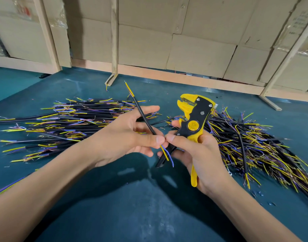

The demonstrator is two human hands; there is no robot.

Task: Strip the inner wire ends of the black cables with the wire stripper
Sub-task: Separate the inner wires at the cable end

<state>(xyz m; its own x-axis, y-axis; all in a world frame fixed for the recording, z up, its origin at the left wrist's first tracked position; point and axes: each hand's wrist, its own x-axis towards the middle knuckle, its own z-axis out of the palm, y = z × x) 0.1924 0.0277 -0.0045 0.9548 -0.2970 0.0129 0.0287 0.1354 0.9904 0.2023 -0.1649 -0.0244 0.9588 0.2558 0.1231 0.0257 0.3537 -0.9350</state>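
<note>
The left hand held one black cable between thumb and fingers, near its lower end; the other fingers were loosely spread. The cable stood tilted, with its far end pointing up and away, and the yellow and blue inner wires hung out below the thumb. The right hand gripped the yellow and black wire stripper by its handles, head pointing away, while its thumb touched the left thumb. Piles of black cables lay on the green table, one at the left and one at the right.
</note>
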